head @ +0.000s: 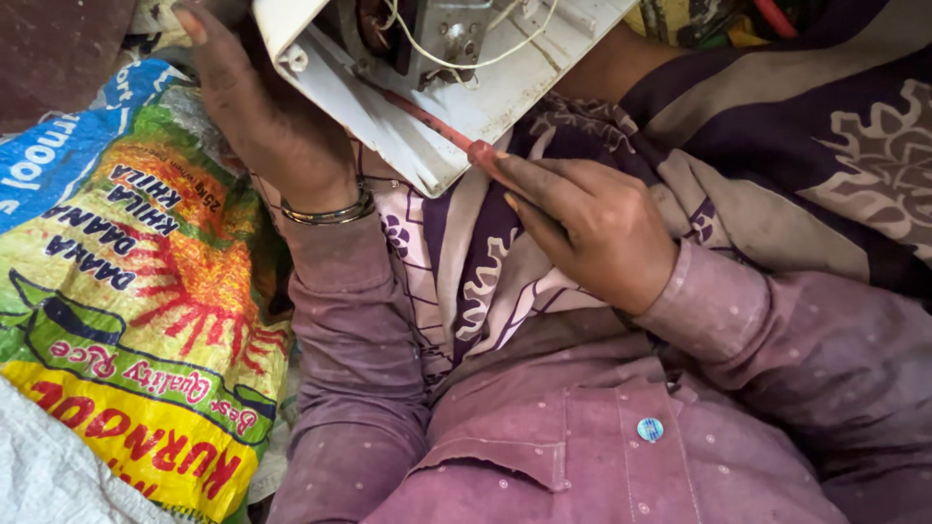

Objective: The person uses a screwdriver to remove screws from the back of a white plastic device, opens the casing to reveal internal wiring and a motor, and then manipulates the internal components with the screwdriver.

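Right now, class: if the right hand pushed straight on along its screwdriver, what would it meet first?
Likely the metal motor part inside the white casing; the right hand aims its red screwdriver there, though depth is unclear.

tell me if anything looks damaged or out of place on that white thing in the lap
The white casing is open: a metal part and loose pale wires are exposed. The left hand steadies it while the right hand holds a red screwdriver inside. No cracks or spills are visible.

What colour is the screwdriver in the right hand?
Red screwdriver, right hand; head view shows it.
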